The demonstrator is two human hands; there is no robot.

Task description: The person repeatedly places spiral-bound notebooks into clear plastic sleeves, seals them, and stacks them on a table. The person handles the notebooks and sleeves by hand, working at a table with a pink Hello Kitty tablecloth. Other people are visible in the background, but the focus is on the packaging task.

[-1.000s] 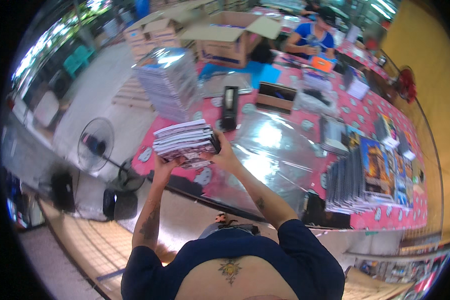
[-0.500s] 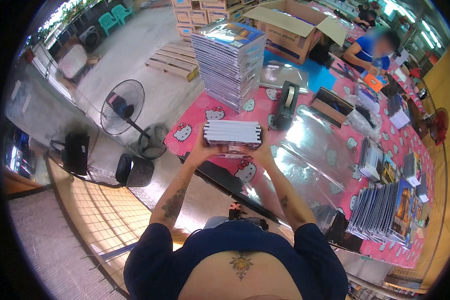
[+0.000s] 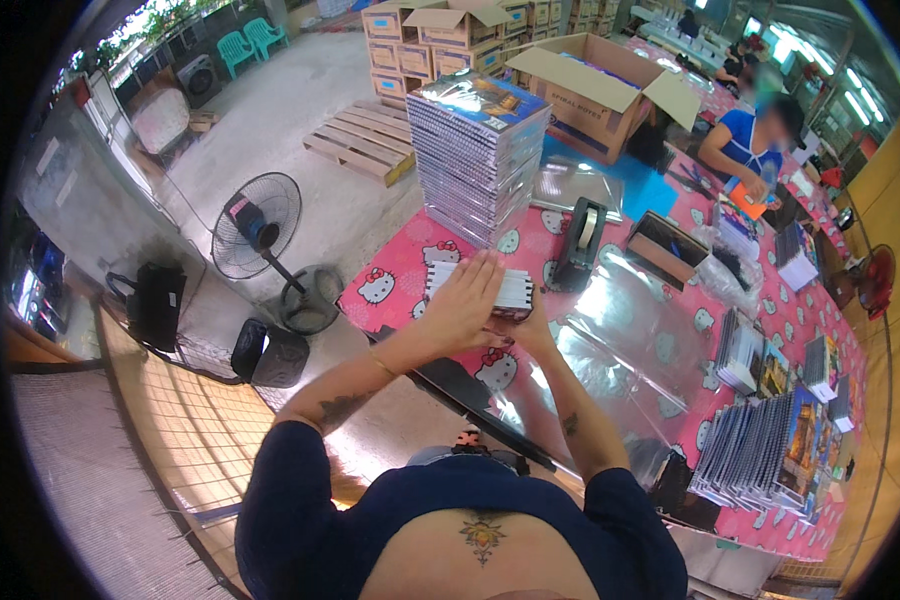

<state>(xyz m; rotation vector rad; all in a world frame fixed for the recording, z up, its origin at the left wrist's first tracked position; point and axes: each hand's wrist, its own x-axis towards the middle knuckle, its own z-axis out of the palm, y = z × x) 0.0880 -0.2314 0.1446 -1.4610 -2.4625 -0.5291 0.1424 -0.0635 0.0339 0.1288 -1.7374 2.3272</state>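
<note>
A small bundle of spiral notebooks (image 3: 513,291) stands over the near edge of the pink table, its white page edges facing up. My left hand (image 3: 466,302) lies flat across the top of those edges, fingers stretched out and pointing away from me. Around the bundle's right and near side my right hand (image 3: 533,328) is closed, holding it; some of its fingers are hidden. Just beyond is a tall stack of spiral notebooks (image 3: 475,170) in clear plastic. A black tape dispenser (image 3: 577,250) stands to the right of the bundle.
Clear plastic sheets (image 3: 625,335) cover the table right of my hands. Beyond are a cardboard tray (image 3: 667,250) and an open carton (image 3: 575,105). More spiral notebooks (image 3: 745,450) lie at right. A fan (image 3: 260,228) stands left. A person (image 3: 740,150) works across the table.
My left hand has left the bundle's left side and now lies on top of it. My right hand still grips the right side. The whole view has shifted slightly.
</note>
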